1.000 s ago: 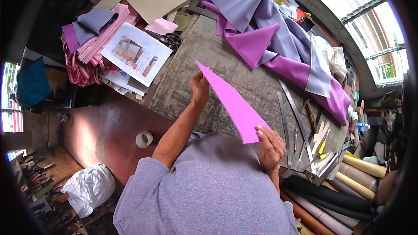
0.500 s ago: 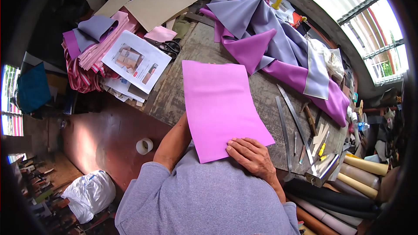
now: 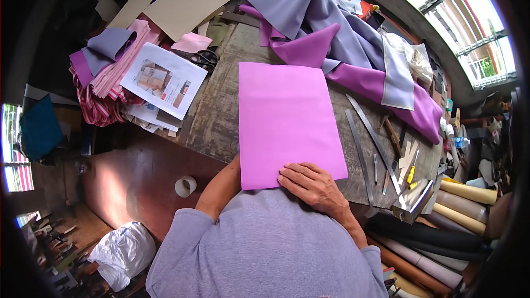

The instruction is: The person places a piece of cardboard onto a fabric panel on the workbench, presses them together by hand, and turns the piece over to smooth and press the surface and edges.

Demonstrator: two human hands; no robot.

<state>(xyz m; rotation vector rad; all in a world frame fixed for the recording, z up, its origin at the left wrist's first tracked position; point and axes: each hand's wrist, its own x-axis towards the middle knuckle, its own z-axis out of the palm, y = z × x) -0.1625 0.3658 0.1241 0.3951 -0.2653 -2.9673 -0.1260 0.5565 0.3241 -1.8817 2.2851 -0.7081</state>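
Observation:
A rectangular sheet of pink leather-like material (image 3: 290, 118) spans from my body out over the worktable (image 3: 212, 107). Its near edge meets my grey shirt. My right hand (image 3: 312, 186) is closed on that edge near the right corner, fingers together on top and thumb out of sight. Of my left arm only the forearm (image 3: 220, 189) shows; it passes under the sheet's left side, which hides the hand and fingers. Beyond the sheet lies a crumpled heap of purple and grey-lilac material (image 3: 356, 77).
Two metal rulers (image 3: 360, 154), a hammer (image 3: 393, 135) and a yellow screwdriver (image 3: 412, 174) lie right. Left are scissors (image 3: 205, 59), a printed paper (image 3: 164, 80) and stacked pink pieces (image 3: 118, 60). Material rolls (image 3: 464, 207) stand lower right; a tape roll (image 3: 185, 186) rests on the floor.
The sheet has straightened and lies squarer to my body, its far edge farther out. My right hand has shifted slightly up and left with the near edge. The camera view has shifted slightly.

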